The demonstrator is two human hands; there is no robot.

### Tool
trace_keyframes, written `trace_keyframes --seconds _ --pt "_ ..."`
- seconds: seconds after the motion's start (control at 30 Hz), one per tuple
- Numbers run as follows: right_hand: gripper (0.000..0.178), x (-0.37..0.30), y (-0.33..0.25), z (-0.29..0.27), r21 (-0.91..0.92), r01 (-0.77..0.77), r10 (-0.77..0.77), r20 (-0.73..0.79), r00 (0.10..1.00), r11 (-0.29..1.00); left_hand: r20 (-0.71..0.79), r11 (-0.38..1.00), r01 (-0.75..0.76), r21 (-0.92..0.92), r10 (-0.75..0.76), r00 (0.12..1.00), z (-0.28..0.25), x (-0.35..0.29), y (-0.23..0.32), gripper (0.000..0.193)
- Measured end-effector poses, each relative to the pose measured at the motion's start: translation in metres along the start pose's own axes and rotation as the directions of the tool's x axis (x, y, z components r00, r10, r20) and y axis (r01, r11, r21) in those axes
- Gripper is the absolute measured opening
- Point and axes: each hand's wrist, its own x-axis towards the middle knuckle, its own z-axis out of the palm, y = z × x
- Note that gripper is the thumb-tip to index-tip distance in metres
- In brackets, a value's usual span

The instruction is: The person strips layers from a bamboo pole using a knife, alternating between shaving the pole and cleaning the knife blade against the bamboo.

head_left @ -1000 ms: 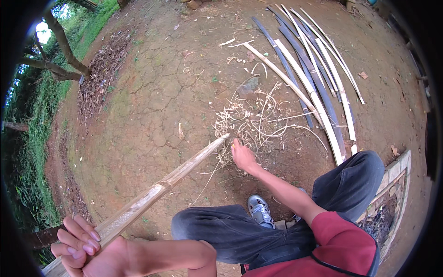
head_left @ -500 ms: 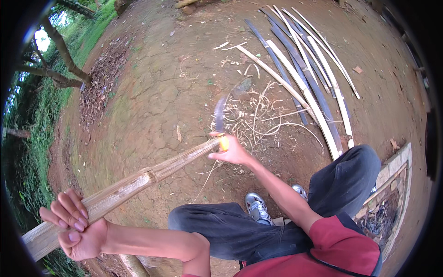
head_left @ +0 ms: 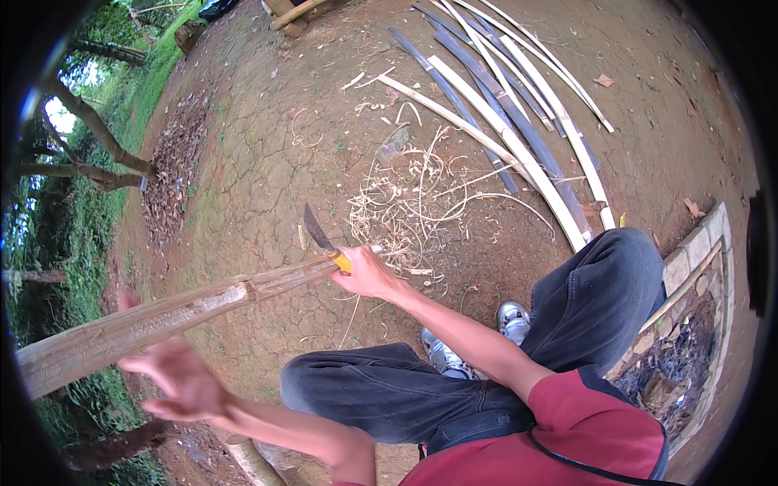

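Observation:
A long split length of bamboo point(head_left: 174, 308) slants from the left edge toward the middle, with a node partway along it. My right hand point(head_left: 366, 273) is closed round the yellow handle of a curved knife point(head_left: 320, 231) at the bamboo's far end. The dark blade points up and left, away from me. Whether these fingers also grip the bamboo is hard to see. My left hand point(head_left: 182, 377), smeared by motion, is open beside the near part of the bamboo, fingers spread, with one fingertip showing past its far side.
Curly shavings point(head_left: 397, 211) lie on the bare earth beyond my right hand. Several long bamboo strips point(head_left: 519, 121), pale and dark, are spread at the upper right. A brick-edged pit point(head_left: 685, 279) with ash is to my right. Tree trunks point(head_left: 105, 138) stand at the left.
My left hand has let go of the bamboo and opened. My right hand has moved left with the knife, whose blade now tilts left. The bamboo's near end has risen in the picture.

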Motion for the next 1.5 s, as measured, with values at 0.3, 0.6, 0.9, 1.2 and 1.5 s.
trace_keyframes --seconds 0.3,0.6,0.9,1.2,1.5 --pt "0.027 -0.014 -0.017 0.005 -0.018 -0.003 0.004 0.064 0.998 1.0 -0.106 0.97 0.226 0.084 -0.217 0.97 0.074 -0.069 -0.106 0.037" --pt "0.024 -0.011 -0.012 -0.064 0.187 -0.35 0.346 0.056 0.937 0.918 -0.38 0.981 0.08 -0.174 -0.142 0.914 0.059 -0.024 -0.098 0.019" --pt "0.029 -0.025 0.081 -0.097 -0.413 -0.469 0.47 -0.107 0.876 0.78 -0.425 0.958 0.139 -0.25 -0.238 0.873 0.06 -0.021 -0.172 0.018" --pt "0.023 0.002 0.108 -0.001 -0.399 -0.343 0.437 0.173 0.883 0.851 -0.43 0.979 0.189 -0.08 -0.205 0.879 0.04 -0.014 -0.178 0.024" --pt "0.02 0.002 0.124 0.033 -0.404 -0.14 0.203 0.117 0.972 0.904 -0.433 0.967 0.232 -0.107 -0.255 0.864 0.032 -0.007 -0.183 0.023"
